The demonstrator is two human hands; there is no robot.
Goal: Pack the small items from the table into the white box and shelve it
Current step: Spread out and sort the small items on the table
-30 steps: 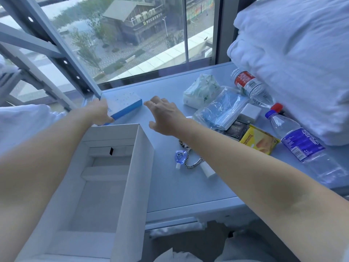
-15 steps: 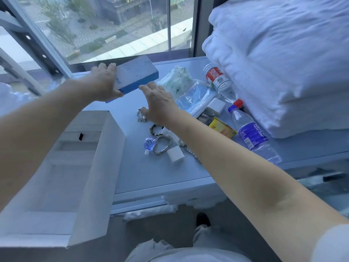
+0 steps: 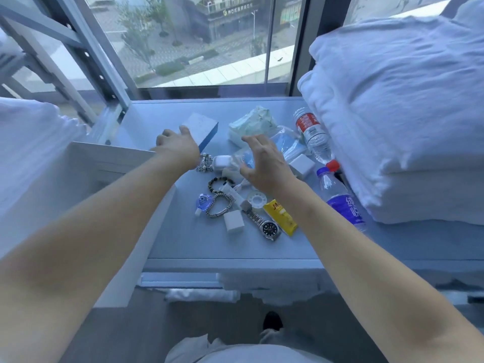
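The yellow tube (image 3: 280,217) is showing "JM", its long axis running from 11 to 5 o'clock; the bottle labels are too blurred to read. The white box (image 3: 110,163) is sitting at the table's (image 3: 183,242) 9 o'clock edge. The left hand (image 3: 176,145) is gripping the blue-edged lid (image 3: 201,129). The right hand (image 3: 263,159) is hovering with fingers spread and curved, holding nothing, over the mask packet (image 3: 285,142), with the watch (image 3: 264,224) at its 6 o'clock.
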